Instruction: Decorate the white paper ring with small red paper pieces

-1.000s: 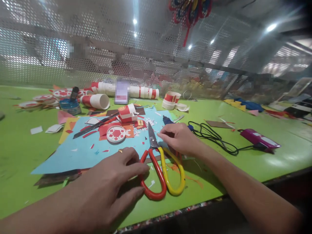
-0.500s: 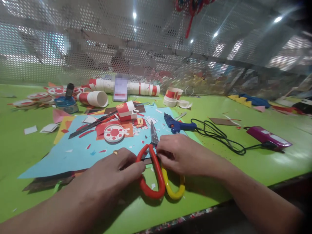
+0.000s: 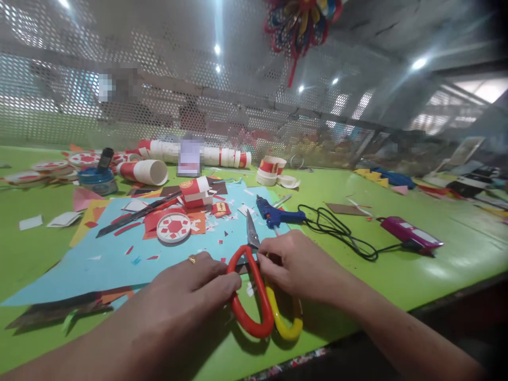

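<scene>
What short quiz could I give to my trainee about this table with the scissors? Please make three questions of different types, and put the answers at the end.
1. Multiple choice: What colour is the handle of the scissors that the left hand touches?
A) Yellow
B) Red
C) Blue

2. Fill in the gap: The black cable leads from the blue glue gun to a ____ box.

3. True or false: There is a ring on the left hand.

Key: 1. B; 2. purple; 3. true.
</scene>
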Tool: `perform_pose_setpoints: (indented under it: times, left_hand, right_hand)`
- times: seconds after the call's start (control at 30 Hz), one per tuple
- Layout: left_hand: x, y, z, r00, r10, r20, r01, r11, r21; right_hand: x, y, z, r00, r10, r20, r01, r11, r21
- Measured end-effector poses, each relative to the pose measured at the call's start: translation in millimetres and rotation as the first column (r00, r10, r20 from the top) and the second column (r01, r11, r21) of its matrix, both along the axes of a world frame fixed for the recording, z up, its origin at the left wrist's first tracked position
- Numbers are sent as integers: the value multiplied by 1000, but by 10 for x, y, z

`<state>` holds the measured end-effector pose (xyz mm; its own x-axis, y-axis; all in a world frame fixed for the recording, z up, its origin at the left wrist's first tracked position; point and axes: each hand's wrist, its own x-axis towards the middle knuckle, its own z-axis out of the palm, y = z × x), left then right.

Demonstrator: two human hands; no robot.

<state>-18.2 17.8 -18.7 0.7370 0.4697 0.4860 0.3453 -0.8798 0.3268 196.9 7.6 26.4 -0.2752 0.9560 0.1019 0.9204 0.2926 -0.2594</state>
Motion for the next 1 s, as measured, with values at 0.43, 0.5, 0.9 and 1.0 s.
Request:
perform_pose_setpoints:
  times: [0.43, 0.5, 0.9, 1.0]
  left_hand:
    - [251, -118, 63, 986, -89, -140, 93, 995, 22]
    - [177, -125, 75, 988, -96, -122, 97, 995, 8]
    - [-703, 749, 534, 708, 703, -63, -694, 678, -240]
    - [-744, 885, 488, 750, 641, -163, -655, 687, -314]
  right_hand:
    - [260, -111, -43, 992, -34, 124, 27, 998, 52]
    - [284, -103, -13, 999, -5, 46, 2, 997, 75]
    - [-42, 312, 150, 961, 261, 94, -270, 958, 97]
    - [235, 518, 161, 998, 34, 43, -41, 983, 177]
